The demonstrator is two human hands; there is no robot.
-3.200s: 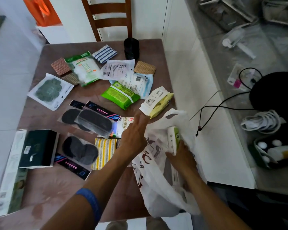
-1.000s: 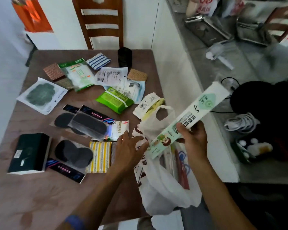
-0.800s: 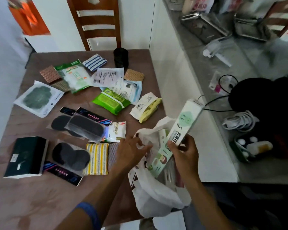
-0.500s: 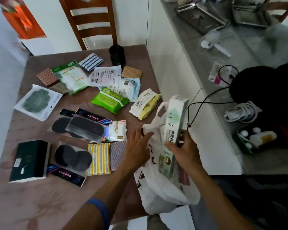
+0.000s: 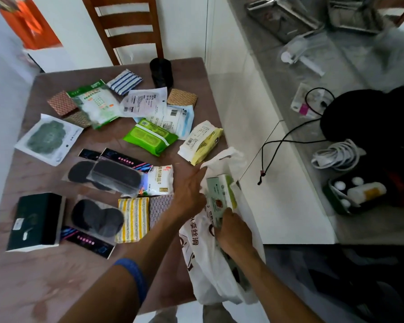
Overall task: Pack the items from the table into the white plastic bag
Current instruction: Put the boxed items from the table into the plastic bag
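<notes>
The white plastic bag (image 5: 210,273) hangs off the table's right edge. My right hand (image 5: 234,231) grips a long green-and-white box (image 5: 221,194) that stands mostly inside the bag, its top sticking out. My left hand (image 5: 191,194) holds the bag's left rim at the mouth. Several items lie on the brown table (image 5: 56,276): a yellow wipes pack (image 5: 200,142), a green wipes pack (image 5: 151,136), a small salt packet (image 5: 160,180), a yellow striped cloth (image 5: 133,219), black eye masks (image 5: 97,220) and a dark box (image 5: 36,221).
A black cup (image 5: 161,72) stands at the table's far edge in front of a wooden chair (image 5: 126,26). To the right runs a grey counter (image 5: 336,66) with trays, a black cable (image 5: 282,141), a coiled white cord (image 5: 336,155) and a dark bag.
My right hand has pushed the long box down from upright above the bag mouth to mostly inside the bag. My left hand stays at the bag's rim.
</notes>
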